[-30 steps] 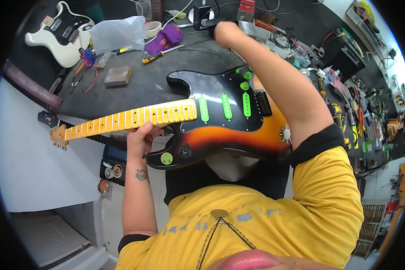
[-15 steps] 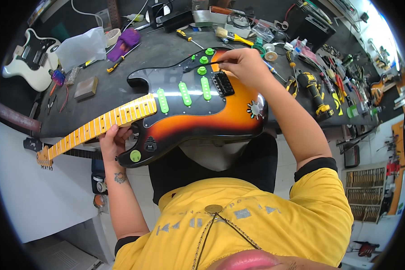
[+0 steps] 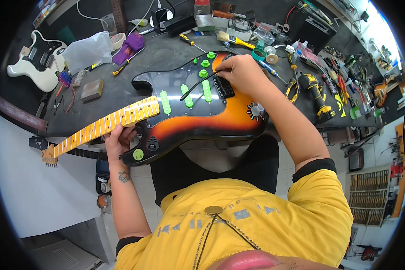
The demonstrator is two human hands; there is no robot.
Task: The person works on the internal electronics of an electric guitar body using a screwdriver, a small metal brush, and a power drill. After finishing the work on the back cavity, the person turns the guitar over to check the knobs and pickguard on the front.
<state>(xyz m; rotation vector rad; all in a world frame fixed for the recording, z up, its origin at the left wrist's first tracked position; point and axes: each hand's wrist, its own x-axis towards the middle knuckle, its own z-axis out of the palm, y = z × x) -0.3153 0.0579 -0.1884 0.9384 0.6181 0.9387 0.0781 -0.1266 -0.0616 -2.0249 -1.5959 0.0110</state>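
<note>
A sunburst electric guitar [image 3: 191, 128] lies face up across the bench's front edge and my lap, its neck pointing left. My left hand [image 3: 118, 140] holds the maple neck [image 3: 104, 124] from underneath near the body, thumb along its near edge. Above the black bridge [image 3: 223, 85], my right hand [image 3: 244, 75] pinches one end of a thin, bent black tremolo arm [image 3: 197, 84]. Its free tip reaches over the middle green pickup [image 3: 186, 96]. Whether its held end sits in the bridge is hidden by my fingers. Green knobs [image 3: 204, 73] stand just beyond on the black pickguard.
Beyond the guitar lie a yellow-handled brush [image 3: 238, 40], a solder spool [image 3: 271, 55] and a screwdriver [image 3: 186, 39]. A yellow-black power drill [image 3: 314, 92] and several hand tools crowd the right. At left are a metal block [image 3: 92, 89] and a white guitar [image 3: 39, 63].
The tremolo arm's free tip has swung toward me, from beside the knobs to over the middle pickup. My right hand has come slightly nearer, over the bridge. My left hand keeps its hold.
</note>
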